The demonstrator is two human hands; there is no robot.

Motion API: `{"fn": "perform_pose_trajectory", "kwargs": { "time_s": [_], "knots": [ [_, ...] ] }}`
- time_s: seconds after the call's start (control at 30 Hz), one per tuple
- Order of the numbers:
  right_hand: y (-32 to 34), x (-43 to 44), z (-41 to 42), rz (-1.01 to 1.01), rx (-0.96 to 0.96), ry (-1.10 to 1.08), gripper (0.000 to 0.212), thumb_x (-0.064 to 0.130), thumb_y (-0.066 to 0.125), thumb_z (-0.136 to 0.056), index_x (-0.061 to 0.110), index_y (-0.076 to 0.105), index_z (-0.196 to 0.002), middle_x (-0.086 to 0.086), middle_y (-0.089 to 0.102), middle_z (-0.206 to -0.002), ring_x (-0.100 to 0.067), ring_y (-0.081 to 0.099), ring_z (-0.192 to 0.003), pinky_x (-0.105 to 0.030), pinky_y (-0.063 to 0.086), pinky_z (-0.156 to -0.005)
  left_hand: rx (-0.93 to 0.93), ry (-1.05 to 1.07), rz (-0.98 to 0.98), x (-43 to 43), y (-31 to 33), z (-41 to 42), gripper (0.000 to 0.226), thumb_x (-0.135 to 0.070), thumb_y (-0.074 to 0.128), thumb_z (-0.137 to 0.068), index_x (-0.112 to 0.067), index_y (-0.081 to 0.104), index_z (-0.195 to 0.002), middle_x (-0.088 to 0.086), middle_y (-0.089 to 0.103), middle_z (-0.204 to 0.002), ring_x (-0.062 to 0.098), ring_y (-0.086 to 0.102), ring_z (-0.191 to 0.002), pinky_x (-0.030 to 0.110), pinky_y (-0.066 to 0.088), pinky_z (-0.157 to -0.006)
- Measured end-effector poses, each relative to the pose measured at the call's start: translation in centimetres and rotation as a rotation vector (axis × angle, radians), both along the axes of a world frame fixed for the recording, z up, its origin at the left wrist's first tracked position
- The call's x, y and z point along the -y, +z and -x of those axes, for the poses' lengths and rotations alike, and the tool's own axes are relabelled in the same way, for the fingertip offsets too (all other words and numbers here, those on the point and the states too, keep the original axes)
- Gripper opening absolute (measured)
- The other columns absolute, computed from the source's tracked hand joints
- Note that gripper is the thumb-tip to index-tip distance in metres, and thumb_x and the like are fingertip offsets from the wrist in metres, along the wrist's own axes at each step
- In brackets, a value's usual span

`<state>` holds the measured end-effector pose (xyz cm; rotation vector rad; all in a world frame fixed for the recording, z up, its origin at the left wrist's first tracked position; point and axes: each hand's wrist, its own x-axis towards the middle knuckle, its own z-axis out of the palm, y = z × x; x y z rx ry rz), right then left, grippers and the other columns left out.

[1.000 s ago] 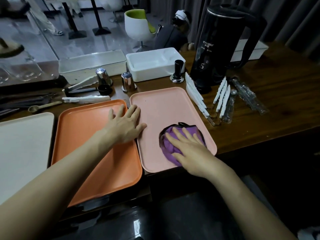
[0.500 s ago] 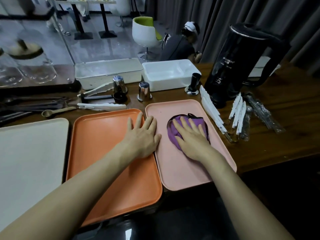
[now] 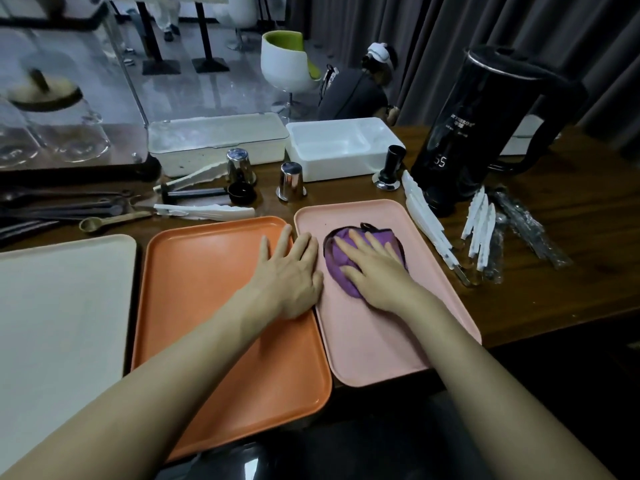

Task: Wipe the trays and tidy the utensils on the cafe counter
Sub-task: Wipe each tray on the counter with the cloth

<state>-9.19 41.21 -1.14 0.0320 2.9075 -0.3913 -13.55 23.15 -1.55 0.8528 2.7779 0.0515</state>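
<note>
Pushed farther up the pink tray [image 3: 381, 348] than a second ago: purple cloth [image 3: 337, 261], now on the tray's far half. Pinned there under right hand [image 3: 374, 271], palm down, fingers straight, pressing rather than gripping. Left hand [image 3: 291, 275] likewise flat and relaxed, holding nothing, spread over the right side of orange tray [image 3: 207, 306], thumb edge against the pink rim. Probably bracing both trays so the wiping does not shove them along the counter [image 3: 571, 271].

Three trays side by side: cream tray [image 3: 62, 306] at left, orange in the middle, pink at right. Behind them, two small steel cups [image 3: 291, 181] and two white boxes [image 3: 343, 147]. Beside the black kettle [image 3: 478, 133], white wrapped utensils [image 3: 479, 233] in loose rows, perhaps eight, too blurred to count surely. One wooden spoon [image 3: 104, 221] at far left, not yet tidied.
</note>
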Motion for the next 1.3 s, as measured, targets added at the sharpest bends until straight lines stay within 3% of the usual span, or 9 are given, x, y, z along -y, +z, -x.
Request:
{"fn": "perform_pose_trajectory", "kwargs": {
  "time_s": [0.17, 0.33, 0.43, 0.53, 0.73, 0.97, 1.3],
  "knots": [
    [-0.7, 0.6, 5.9, -0.02, -0.054, 0.055, 0.057, 0.038, 0.032, -0.107, 0.038, 0.013, -0.16, 0.003, 0.004, -0.169, -0.024, 0.001, -0.156, -0.049, 0.0, -0.124, -0.007, 0.023, -0.019, -0.1, -0.2, -0.2, 0.065, -0.044, 0.018, -0.106, -0.018, 0.003, -0.163, 0.001, -0.003, -0.171, 0.029, -0.013, -0.156, 0.06, -0.001, -0.123],
    [-1.5, -1.0, 6.3, -0.017, -0.145, 0.117, 0.054, 0.039, 0.036, -0.106, 0.035, 0.024, -0.158, 0.003, 0.021, -0.166, -0.024, 0.016, -0.152, -0.044, 0.011, -0.122, -0.053, 0.041, 0.039, -0.1, -0.5, -0.4, 0.092, -0.054, -0.015, -0.079, -0.021, 0.004, -0.163, -0.002, 0.0, -0.171, 0.028, -0.01, -0.157, 0.059, 0.002, -0.124],
    [-1.7, -4.0, 6.7, -0.04, -0.191, 0.056, 0.05, 0.036, 0.038, -0.105, 0.031, 0.033, -0.154, 0.002, 0.035, -0.155, -0.024, 0.029, -0.145, -0.044, 0.021, -0.118, -0.065, 0.064, 0.042, -0.2, -0.8, -0.4, 0.096, -0.056, -0.016, -0.076, -0.021, 0.003, -0.163, -0.003, 0.001, -0.171, 0.029, -0.009, -0.157, 0.058, 0.003, -0.124],
    [-1.5, -5.8, 6.3, -0.036, -0.184, 0.005, 0.049, 0.033, 0.039, -0.105, 0.028, 0.035, -0.154, 0.0, 0.039, -0.148, -0.026, 0.031, -0.142, -0.043, 0.021, -0.115, -0.06, 0.063, 0.022, -0.2, -0.9, -0.3, 0.097, -0.057, -0.018, -0.075, -0.021, 0.0, -0.163, -0.003, -0.002, -0.171, 0.029, -0.012, -0.157, 0.053, 0.002, -0.126],
    [-1.4, -3.5, 5.7, -0.073, -0.146, -0.039, 0.054, 0.036, 0.026, -0.108, 0.03, 0.015, -0.16, 0.0, 0.011, -0.169, -0.026, 0.005, -0.155, -0.05, 0.002, -0.125, -0.054, 0.032, 0.006, -0.4, -1.0, 0.0, 0.101, -0.059, -0.02, -0.072, -0.02, -0.001, -0.163, 0.001, -0.006, -0.171, 0.029, -0.016, -0.156, 0.041, -0.005, -0.125],
    [-1.5, 0.1, 5.3, 0.007, -0.173, 0.13, 0.054, 0.035, 0.035, -0.105, 0.029, 0.024, -0.158, 0.002, 0.017, -0.168, -0.025, 0.01, -0.154, -0.048, 0.002, -0.124, -0.073, 0.037, 0.018, -0.3, -1.3, 0.1, 0.101, -0.059, -0.017, -0.074, -0.018, 0.008, -0.163, 0.004, 0.002, -0.171, 0.03, -0.01, -0.157, 0.046, -0.001, -0.126],
    [-1.8, -1.1, -0.5, -0.008, -0.139, 0.132, 0.056, 0.038, 0.032, -0.107, 0.032, 0.017, -0.16, 0.006, 0.011, -0.169, -0.02, 0.005, -0.155, -0.045, -0.001, -0.125, -0.054, 0.036, 0.008, -0.2, -1.5, 0.2, 0.103, -0.061, -0.018, -0.073, -0.018, 0.004, -0.164, 0.001, 0.0, -0.171, 0.028, -0.011, -0.157, 0.044, 0.001, -0.127]
  ]
}}
